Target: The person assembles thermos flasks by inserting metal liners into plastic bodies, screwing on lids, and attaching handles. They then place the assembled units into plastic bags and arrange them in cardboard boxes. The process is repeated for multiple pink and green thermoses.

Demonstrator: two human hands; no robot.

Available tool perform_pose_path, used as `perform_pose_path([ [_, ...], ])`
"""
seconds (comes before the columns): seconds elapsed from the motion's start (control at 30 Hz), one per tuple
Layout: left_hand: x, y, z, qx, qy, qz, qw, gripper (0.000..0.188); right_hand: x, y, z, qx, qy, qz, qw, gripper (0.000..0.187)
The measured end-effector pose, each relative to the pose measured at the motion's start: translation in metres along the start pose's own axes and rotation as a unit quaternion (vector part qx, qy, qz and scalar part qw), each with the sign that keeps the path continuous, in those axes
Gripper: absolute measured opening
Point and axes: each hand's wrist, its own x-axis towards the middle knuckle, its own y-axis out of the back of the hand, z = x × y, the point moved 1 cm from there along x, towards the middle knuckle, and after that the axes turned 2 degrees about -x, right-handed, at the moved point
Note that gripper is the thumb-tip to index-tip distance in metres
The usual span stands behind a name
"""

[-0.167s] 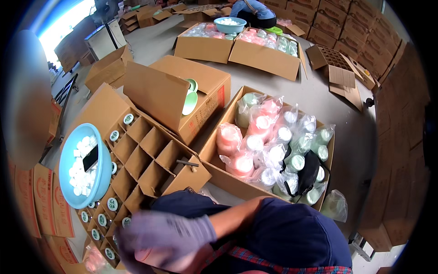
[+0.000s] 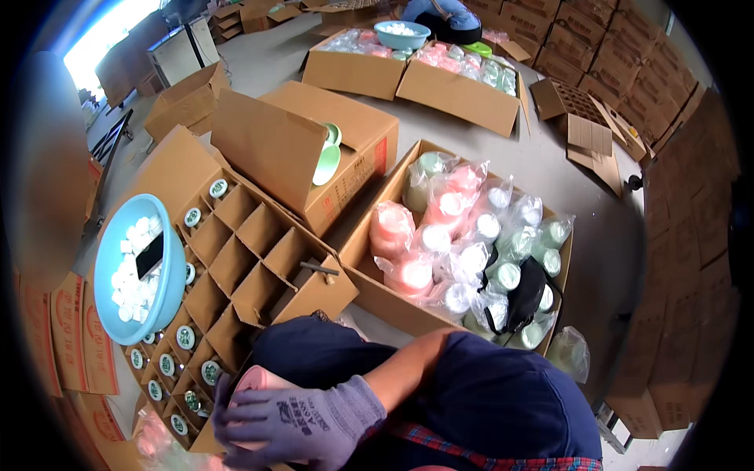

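My right hand point(image 2: 302, 424), in a purple-grey knit glove, reaches leftward across my lap. Its fingers are bent round a pink cylindrical container point(image 2: 257, 379), whose upper end shows above the glove; the rest is mostly covered. My left hand cannot be made out. Left of the glove stands a divided carton point(image 2: 206, 259). Several round lids with green prints point(image 2: 210, 372) fill some compartments near the hand and along the left side. A grey rod point(image 2: 320, 268) lies over the carton's right edge.
A blue basin point(image 2: 100, 302) with white pieces and a black phone point(image 2: 149, 257) rests on the carton's left. An open box point(image 2: 369, 276) of bagged pink, white and green containers stands right, with a black face mask point(image 2: 528, 294) on top. Farther off, a person point(image 2: 452, 20) crouches by boxes.
The right hand was blurred and is now sharper, with more of the pink container showing above it. The surroundings have shifted slightly upward and left in view.
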Motion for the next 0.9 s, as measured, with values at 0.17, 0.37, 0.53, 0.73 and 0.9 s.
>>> perform_pose_path([
  [0.17, 0.010, 0.005, 0.002, 0.089, -0.063, -0.002, 0.994, 0.057, -0.010, -0.029, 0.103, -0.113, 0.007, 0.062, 0.992, 0.033],
  [0.37, 0.005, 0.015, -0.021, -0.057, -0.037, -0.034, 0.997, 0.058, 0.030, 0.010, 0.015, -0.064, -0.040, 0.020, 0.997, 0.022],
  [0.53, 0.015, -0.011, 0.016, -0.136, 0.003, 0.033, 0.990, 0.050, -0.006, -0.018, 0.108, 0.100, -0.129, -0.020, 0.986, 0.023],
  [0.73, 0.001, -0.026, -0.004, -0.386, -0.030, -0.062, 0.920, 0.069, 0.008, -0.008, 0.011, -0.114, -0.201, -0.082, 0.969, 0.034],
  [0.9, 0.032, -0.042, 0.005, -0.297, -0.194, -0.135, 0.925, 0.057, -0.014, 0.039, 0.017, -0.094, -0.022, -0.113, 0.989, 0.018],
])
